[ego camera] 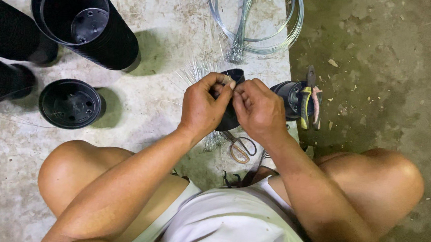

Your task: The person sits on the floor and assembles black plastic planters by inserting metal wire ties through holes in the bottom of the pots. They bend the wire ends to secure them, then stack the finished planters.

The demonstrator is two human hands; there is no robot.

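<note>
Small black pot [230, 118] held at frame centre, between both hands, above the concrete floor [383, 73]. Gripped on its 9 o'clock side by the left hand [204, 107], fingers curled over the rim, thumb and forefinger pressed together at the top edge. Covered on its 3 o'clock side by the right hand [260, 110], fingertips pinched tight against the left fingertips at the rim; whether a thin wire sits in that pinch cannot be told. Only a dark sliver of pot visible between the two palms.

Lying at 6 o'clock of the hands, on the floor: scissors [239, 147] with pale handles. At 3 o'clock, just beside the right hand: another black pot [286, 96] on its side, with pliers [310, 98] resting against it. At 12 o'clock: coil of wire [255, 42], with a bundle of cut wire pieces [240, 31] across it. Far at 10 o'clock: stack of tall black pots [87, 21] tipped over. At 9 o'clock: single upright black pot [71, 103]. Fan of short wire ends [196, 69] spread just above the left hand.
</note>
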